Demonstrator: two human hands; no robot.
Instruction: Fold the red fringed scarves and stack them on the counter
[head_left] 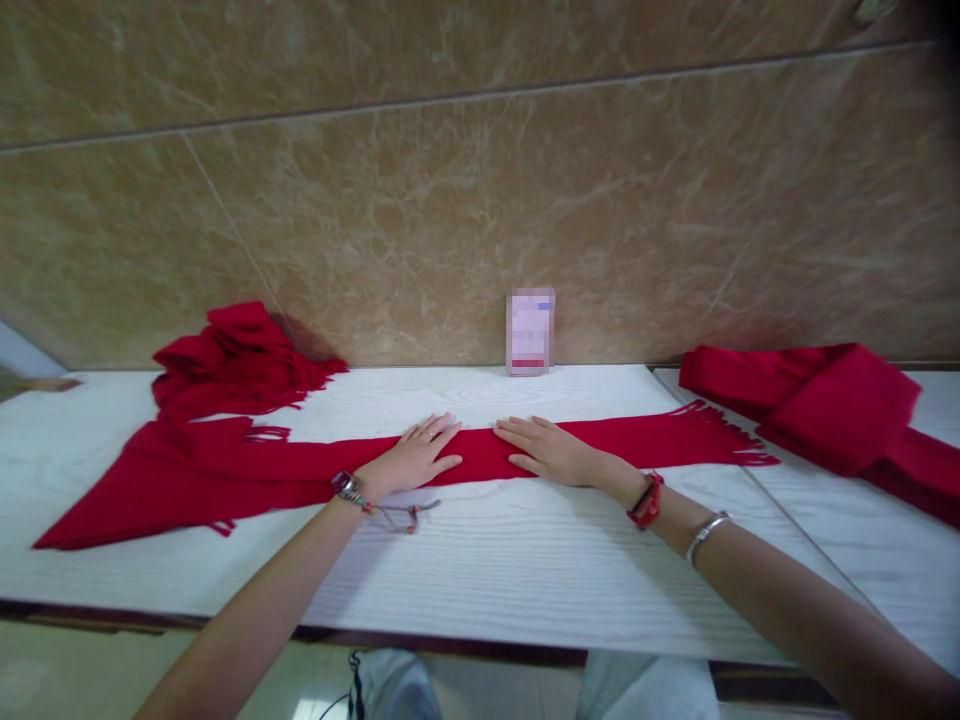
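A long red scarf (630, 439) lies stretched across the white table, its fringed end pointing right. On its middle rests my left hand (409, 460), palm down with fingers spread. My right hand (551, 450) lies flat on the same scarf a little to the right, fingers stretched out. A short stretch of cloth shows between the two hands. Toward the left, the scarf runs into a wider, slanted spread of red cloth (142, 485) with fringe at its edges; where one piece ends and another begins, I cannot tell.
A crumpled red scarf (232, 360) is heaped at the back left. Another folded red cloth (810, 405) lies at the right. A small, blurred card or box (530, 332) leans against the brown tiled wall (450, 220). The white table (480, 570) has a seam on its right side.
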